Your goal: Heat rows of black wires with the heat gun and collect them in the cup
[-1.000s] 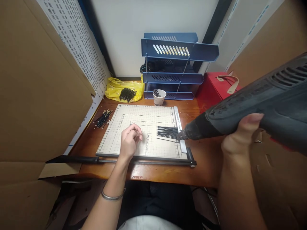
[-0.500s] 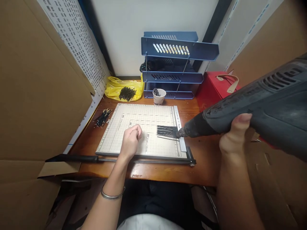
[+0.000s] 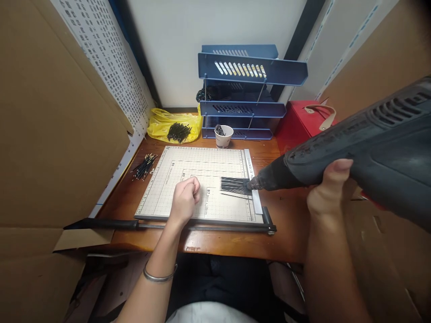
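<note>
My right hand (image 3: 326, 192) is wrapped round a dark heat gun (image 3: 340, 139). Its nozzle points left, right at the ends of a row of thin black wires or tubes (image 3: 235, 184). These lie side by side on the gridded board of a paper trimmer (image 3: 161, 190), their right ends by its white ruler strip. One piece lies slightly apart on the near side, at an angle. My left hand (image 3: 185, 197) is closed in a fist over the board, left of the row, and no object shows in it.
The trimmer's black-handled blade arm (image 3: 111, 223) lies along the near edge. Loose black pieces (image 3: 144, 167) lie at left, with more (image 3: 179, 132) on a yellow bag (image 3: 155, 123). Behind stand a paper cup (image 3: 222, 140), blue tray rack (image 3: 279, 72) and red box (image 3: 292, 119).
The heat gun's nozzle has shifted slightly away from me along the ends of the row. My left fist stays almost in place.
</note>
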A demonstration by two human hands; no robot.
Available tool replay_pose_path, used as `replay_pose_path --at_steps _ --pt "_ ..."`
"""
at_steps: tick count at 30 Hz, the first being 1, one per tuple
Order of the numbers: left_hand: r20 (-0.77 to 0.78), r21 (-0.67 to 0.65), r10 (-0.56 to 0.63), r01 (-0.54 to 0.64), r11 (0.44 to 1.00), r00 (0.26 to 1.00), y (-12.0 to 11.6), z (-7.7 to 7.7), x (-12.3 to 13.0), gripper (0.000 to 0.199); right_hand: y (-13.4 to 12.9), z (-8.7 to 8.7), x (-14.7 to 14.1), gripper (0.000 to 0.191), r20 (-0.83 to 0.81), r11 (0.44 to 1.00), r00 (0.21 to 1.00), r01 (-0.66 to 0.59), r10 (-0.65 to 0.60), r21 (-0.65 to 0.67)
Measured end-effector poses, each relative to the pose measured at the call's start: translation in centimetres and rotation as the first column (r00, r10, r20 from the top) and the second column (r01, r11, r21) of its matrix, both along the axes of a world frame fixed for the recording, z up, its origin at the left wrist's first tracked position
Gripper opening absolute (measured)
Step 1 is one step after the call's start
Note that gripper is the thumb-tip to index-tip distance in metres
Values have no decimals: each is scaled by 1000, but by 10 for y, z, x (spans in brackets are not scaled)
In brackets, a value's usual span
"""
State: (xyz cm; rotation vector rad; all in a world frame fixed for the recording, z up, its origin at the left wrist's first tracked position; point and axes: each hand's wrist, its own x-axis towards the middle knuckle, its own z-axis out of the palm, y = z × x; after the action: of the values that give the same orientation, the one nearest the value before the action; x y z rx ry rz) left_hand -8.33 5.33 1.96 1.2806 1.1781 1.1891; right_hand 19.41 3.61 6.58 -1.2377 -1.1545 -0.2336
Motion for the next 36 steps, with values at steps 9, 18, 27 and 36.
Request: replay_pose_path --at_steps 9,18,27,36 --pt "-12 -12 -32 32 999 999 -1 -1 -1 21 4 -2 -1 47 -97 999 995 -33 30 -24" --pt "-64 -2 -27 27 1000 998 0 -2 -1 21 5 -13 7 50 -181 998 981 -65 68 21" --pt "-130 22 -13 16 1000 991 1 -6 -1 21 18 -9 4 50 -184 998 983 -7 -4 -61" --pt "-876 287 26 476 831 482 -15 4 48 58 10 -4 8 72 -213 1000 977 -8 12 22"
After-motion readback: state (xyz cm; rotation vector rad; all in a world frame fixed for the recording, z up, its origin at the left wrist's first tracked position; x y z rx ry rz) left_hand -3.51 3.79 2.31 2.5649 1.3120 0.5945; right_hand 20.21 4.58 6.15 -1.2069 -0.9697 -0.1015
